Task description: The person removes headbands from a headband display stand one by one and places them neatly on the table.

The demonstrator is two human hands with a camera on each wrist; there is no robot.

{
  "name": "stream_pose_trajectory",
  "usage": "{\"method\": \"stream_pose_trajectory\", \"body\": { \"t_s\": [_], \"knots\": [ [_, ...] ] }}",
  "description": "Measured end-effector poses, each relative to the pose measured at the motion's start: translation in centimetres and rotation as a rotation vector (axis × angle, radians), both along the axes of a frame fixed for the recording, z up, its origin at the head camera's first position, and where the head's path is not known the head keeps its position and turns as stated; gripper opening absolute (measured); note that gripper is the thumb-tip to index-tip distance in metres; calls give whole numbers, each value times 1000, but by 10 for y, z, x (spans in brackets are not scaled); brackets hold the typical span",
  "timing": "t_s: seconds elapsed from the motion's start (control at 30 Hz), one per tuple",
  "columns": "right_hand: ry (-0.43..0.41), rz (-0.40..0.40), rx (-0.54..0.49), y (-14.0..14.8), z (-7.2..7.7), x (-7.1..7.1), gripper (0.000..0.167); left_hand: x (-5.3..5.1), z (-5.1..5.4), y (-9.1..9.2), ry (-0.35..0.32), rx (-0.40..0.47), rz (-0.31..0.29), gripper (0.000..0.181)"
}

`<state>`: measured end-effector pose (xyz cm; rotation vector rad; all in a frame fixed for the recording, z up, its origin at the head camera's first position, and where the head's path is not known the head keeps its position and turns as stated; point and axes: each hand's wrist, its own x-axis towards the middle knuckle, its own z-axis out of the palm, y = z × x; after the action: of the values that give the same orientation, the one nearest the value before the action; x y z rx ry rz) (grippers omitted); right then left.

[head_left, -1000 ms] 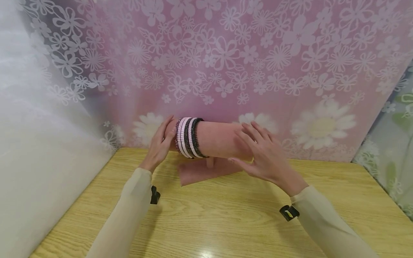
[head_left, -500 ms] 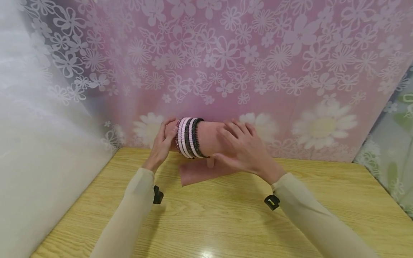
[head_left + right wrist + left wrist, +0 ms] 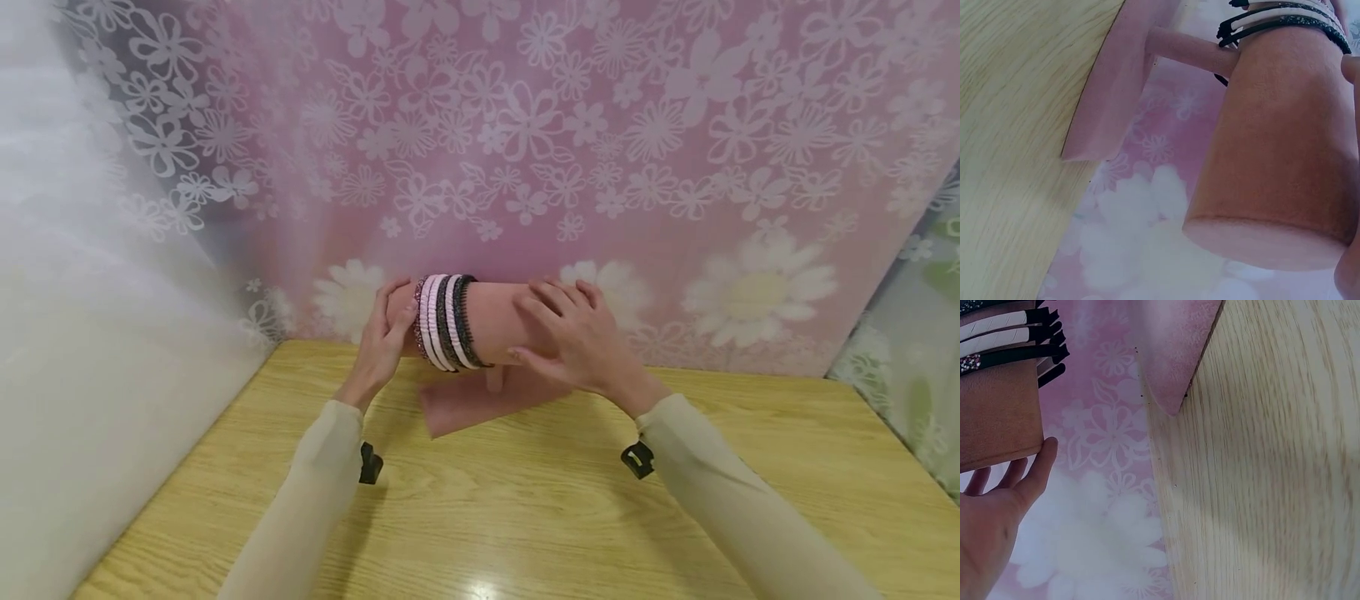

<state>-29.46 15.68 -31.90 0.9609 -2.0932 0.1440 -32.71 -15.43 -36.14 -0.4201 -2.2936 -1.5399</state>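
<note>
A pink roll-shaped headband stand [image 3: 495, 312] stands on the table, its roll raised on a short post above a flat base. Several headbands [image 3: 444, 323], white, black and sparkly, sit side by side toward the roll's left end. Their toothed inner edges and loose ends show in the wrist views. My left hand [image 3: 382, 337] holds the roll's left end, thumb in front beside the outermost headband and fingers over the top. My right hand [image 3: 581, 333] rests on the right part of the roll, fingers loosely bent over it. The thumb [image 3: 1351, 69] lies low on its front.
The wooden table [image 3: 480, 500] reaches toward me. A pink floral curtain [image 3: 525, 167] hangs close behind the stand. White sheeting [image 3: 112, 333] closes off the left side, and a green-patterned cloth [image 3: 915, 392] hangs at the right.
My right hand has moved left along the roll from its right end, then stayed about there. My left hand stays at the left end. The head view has shifted slightly.
</note>
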Motion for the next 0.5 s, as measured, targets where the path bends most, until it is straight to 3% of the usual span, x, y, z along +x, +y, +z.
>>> {"method": "stream_pose_trajectory", "body": {
  "t_s": [0.3, 0.5],
  "knots": [
    [-57, -76, 7, -10, 11, 2, 66, 2, 2, 2, -14, -22, -13, 58],
    [-218, -78, 12, -29, 22, -1, 68, 2, 1, -3, -10, -32, -23, 56]
  ]
}}
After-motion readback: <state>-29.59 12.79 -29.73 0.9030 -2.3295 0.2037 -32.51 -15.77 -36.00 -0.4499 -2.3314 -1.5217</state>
